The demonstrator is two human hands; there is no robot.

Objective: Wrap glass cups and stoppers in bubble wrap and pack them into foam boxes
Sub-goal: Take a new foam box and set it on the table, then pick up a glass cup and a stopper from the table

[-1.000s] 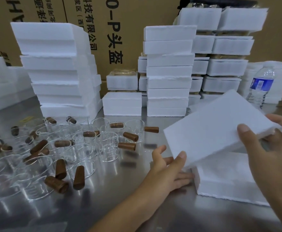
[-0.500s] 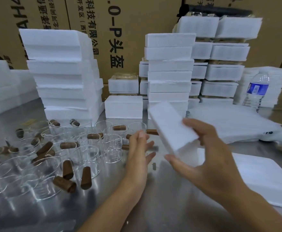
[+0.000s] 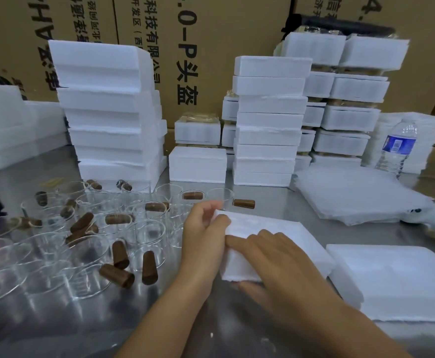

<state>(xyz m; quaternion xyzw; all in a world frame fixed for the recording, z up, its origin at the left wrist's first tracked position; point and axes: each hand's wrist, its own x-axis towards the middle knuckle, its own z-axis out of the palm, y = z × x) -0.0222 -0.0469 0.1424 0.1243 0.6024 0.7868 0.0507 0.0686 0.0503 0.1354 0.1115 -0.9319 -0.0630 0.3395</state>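
Down from the tilted, lifted position it had half a second ago, the foam box (image 3: 275, 241) now lies flat on the steel counter (image 3: 237, 332), straight in front of the person, and both hands have closed on it. The left hand (image 3: 203, 236) holds the box's left end, its grip curled round that end with the thumb laid on the top face. The right hand (image 3: 278, 264) lies across the near part of the top, fingers spread over the foam and the thumb tucked against the near lower edge, so its grip is grasping the box as well. Just beside it on the right lies a second foam slab (image 3: 397, 280), flat and apart from both hands. Left of the box the glass cups (image 3: 146, 233) stand crowded together, with brown stoppers (image 3: 119, 254) scattered among them, some upright, some on their sides, a few inside cups. Behind and to the right a stack of white padding sheets (image 3: 361, 195) lies on the counter, and a water bottle (image 3: 398, 148) stands beyond it. Tall piles of foam boxes (image 3: 108, 112) line the back of the counter, against printed cardboard cartons (image 3: 224, 34).
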